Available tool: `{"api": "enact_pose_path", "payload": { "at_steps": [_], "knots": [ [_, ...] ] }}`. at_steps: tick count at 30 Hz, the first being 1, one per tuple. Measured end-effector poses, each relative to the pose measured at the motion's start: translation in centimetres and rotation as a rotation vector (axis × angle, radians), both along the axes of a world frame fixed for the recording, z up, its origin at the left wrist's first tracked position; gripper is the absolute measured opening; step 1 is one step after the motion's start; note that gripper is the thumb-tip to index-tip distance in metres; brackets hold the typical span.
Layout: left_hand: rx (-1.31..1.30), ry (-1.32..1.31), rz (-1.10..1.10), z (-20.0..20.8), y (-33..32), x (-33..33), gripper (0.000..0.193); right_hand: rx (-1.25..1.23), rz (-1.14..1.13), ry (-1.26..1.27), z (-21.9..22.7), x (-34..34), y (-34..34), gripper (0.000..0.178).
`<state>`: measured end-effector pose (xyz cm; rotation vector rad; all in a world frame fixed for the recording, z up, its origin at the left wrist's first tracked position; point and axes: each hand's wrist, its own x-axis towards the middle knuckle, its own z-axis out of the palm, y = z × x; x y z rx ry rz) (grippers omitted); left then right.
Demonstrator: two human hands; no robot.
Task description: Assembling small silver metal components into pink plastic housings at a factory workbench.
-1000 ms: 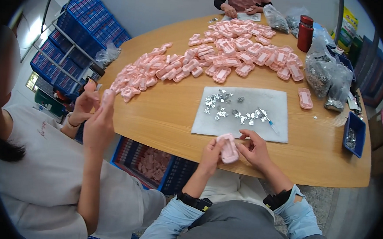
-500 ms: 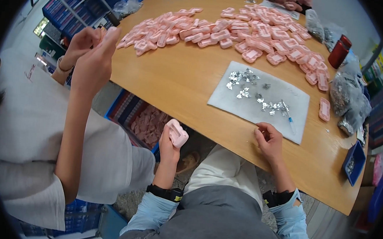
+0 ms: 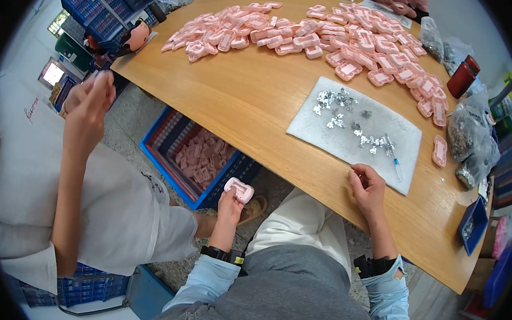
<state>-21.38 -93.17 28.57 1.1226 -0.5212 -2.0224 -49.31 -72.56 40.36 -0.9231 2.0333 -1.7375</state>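
My left hand [image 3: 228, 210] grips a pale pink plastic case piece [image 3: 240, 191] with a rectangular opening, held beyond the near table edge. On the near edge of the table rests my right hand [image 3: 369, 189], its fingers loosely curled, with a gap at the thumb and nothing seen in them. Just beyond it lies a white foam mat [image 3: 313, 130] bearing small shiny metal pieces [image 3: 337, 98] in loose clusters. A slim, pen-like tool [image 3: 397, 167] with a blue section lies on the mat's right side.
Many pink case pieces [image 3: 298, 38] are heaped along the far table. A blue crate [image 3: 182, 198] below holds more. To the left, a co-worker's hand [image 3: 87, 111] is raised. At right are a red flask [image 3: 464, 77], plastic bags [image 3: 467, 133] and a blue tray [image 3: 473, 227].
The pink case piece in my left hand has turned and sits slightly lower. The co-worker's hands have moved left and down. My view has shifted a little; my right hand stays at the table edge.
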Motion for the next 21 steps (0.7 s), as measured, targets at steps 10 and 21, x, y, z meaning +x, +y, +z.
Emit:
{"api": "enact_pose_path", "payload": {
  "at_steps": [10,21],
  "knots": [
    [-0.122,0.104,0.118,-0.1,-6.2,-0.1,0.024,0.036,-0.017,0.046,-0.2,-0.2,0.0,0.012],
    [0.105,-0.334,0.007,-3.8,-7.7,-0.3,0.049,0.040,-0.022,0.111,0.4,0.2,0.0,0.013]
  ]
}}
